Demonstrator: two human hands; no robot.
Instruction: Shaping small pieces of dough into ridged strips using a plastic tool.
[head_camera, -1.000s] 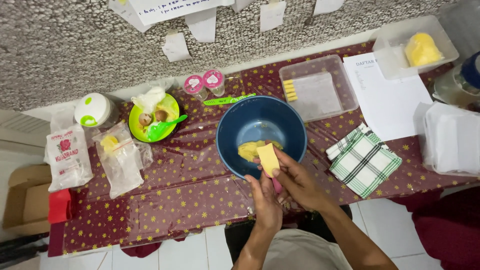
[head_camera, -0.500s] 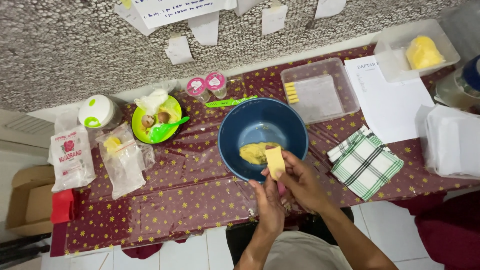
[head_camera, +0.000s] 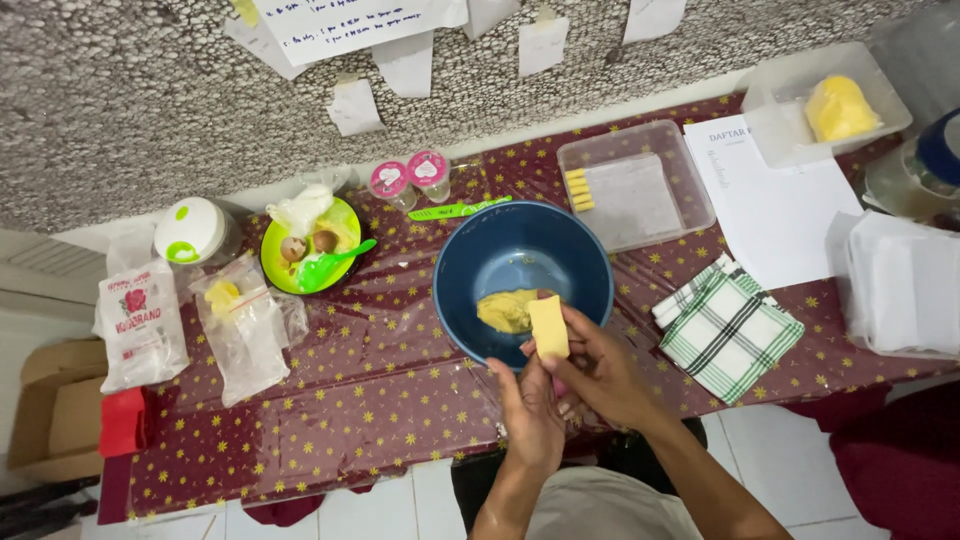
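Observation:
My right hand (head_camera: 605, 378) is shut on a pale yellow rectangular block (head_camera: 548, 327), held upright over the near rim of a dark blue bowl (head_camera: 455, 262). A heap of yellow shreds or paste (head_camera: 503, 310) lies in the bowl's bottom. My left hand (head_camera: 528, 418) sits just below and left of the block, fingers curled against my right hand. Whatever it may hold is hidden. The bowl stands on a maroon star-patterned tablecloth (head_camera: 380, 400).
To the left are a green plate (head_camera: 285, 275) with eggshells and a green spoon, a green knife (head_camera: 460, 210), two pink-lidded jars (head_camera: 410, 178), plastic bags (head_camera: 240, 325) and a flour bag (head_camera: 140, 320). To the right are a clear tray (head_camera: 640, 200), a checked cloth (head_camera: 730, 330) and a paper sheet (head_camera: 775, 210).
Both hands and the yellow block have shifted slightly right and toward the bowl's near rim. Nothing else has moved.

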